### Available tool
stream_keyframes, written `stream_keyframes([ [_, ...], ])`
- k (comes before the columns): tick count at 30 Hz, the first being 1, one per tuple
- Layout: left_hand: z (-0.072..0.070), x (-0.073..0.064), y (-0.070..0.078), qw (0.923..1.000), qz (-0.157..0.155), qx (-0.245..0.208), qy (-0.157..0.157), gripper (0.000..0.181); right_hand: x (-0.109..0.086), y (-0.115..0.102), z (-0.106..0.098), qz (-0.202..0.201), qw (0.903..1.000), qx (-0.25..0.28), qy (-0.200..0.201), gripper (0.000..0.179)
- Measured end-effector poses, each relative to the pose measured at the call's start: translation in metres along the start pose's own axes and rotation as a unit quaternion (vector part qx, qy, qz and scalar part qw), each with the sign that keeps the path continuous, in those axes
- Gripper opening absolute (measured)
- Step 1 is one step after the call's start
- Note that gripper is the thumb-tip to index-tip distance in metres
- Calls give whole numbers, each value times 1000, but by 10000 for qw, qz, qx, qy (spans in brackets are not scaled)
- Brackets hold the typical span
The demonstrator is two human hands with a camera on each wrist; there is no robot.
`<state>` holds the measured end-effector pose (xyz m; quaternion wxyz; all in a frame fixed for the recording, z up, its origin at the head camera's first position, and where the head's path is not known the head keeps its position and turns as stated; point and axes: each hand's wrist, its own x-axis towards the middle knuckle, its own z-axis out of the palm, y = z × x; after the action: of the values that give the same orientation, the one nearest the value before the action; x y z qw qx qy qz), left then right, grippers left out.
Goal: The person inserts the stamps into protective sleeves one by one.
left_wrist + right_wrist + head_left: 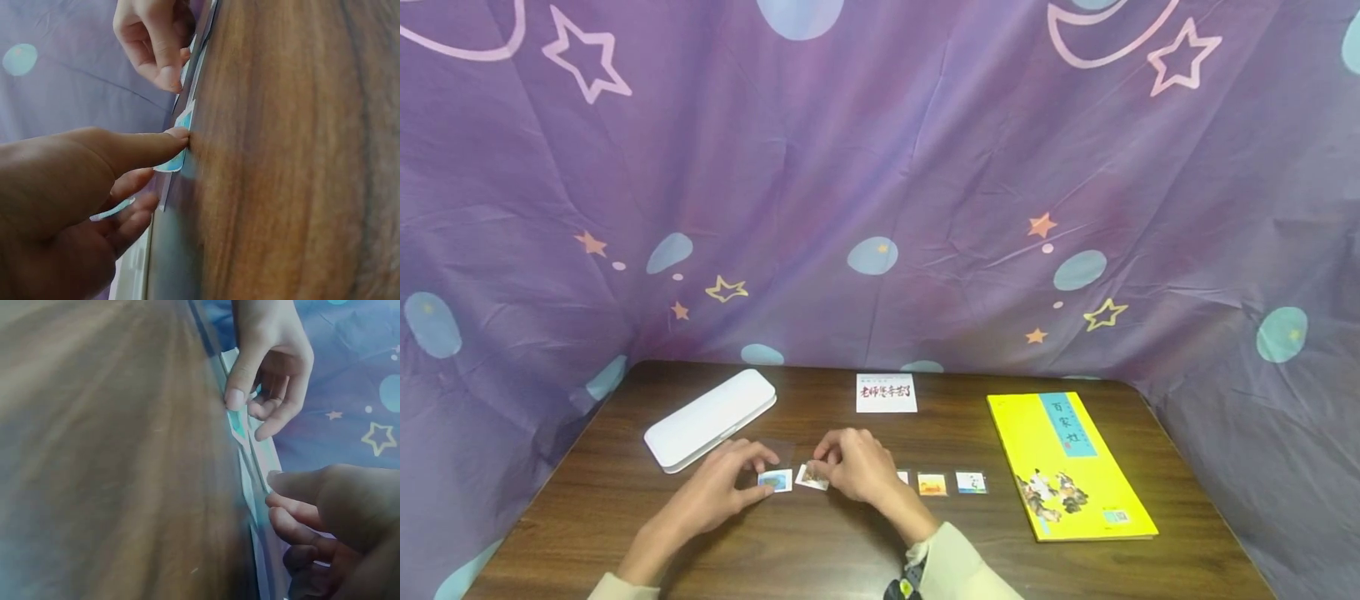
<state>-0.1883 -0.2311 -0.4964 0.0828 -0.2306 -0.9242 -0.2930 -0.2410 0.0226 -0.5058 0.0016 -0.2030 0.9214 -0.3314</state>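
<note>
My left hand (722, 479) is at a small blue-picture card (778, 481) on the dark wooden table. Its thumb touches that card (178, 150) in the left wrist view, with a gap between thumb and forefinger. A clear plastic margin seems to lie above the picture. Just to the right, my right hand (857, 467) pinches a brownish picture card (810, 477) near its upper part; the hand partly covers it. In the right wrist view, the right thumb and fingertips (274, 478) come close together by the row of cards.
More small cards continue the row rightward: one half hidden by the right wrist, an orange one (932, 485) and a white one (972, 482). A white case (711, 417) lies at left, a square card with red writing (887, 393) behind, a yellow book (1067, 467) at right.
</note>
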Motion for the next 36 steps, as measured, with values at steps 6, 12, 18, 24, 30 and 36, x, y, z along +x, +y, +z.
stream_keyframes([
  [6,1,1,-3,9973,24,-737,10,36,20,-5,5,-338,9985,410,-129,7],
  [12,-1,2,-9,9937,-258,-1091,-48,25,38,-6,18,-568,9971,467,-176,11],
  [18,-5,1,-14,9909,-461,-1255,-141,17,46,-13,25,-434,9986,300,39,22],
  [24,-6,1,-14,9873,-464,-1522,39,13,49,-20,29,-57,9999,112,11,19],
  [30,-8,2,-13,9825,-587,-1769,27,12,50,-22,29,126,9996,252,-64,12],
  [36,-7,3,-12,9795,-656,-1904,80,15,49,-18,31,-124,9993,351,63,9],
])
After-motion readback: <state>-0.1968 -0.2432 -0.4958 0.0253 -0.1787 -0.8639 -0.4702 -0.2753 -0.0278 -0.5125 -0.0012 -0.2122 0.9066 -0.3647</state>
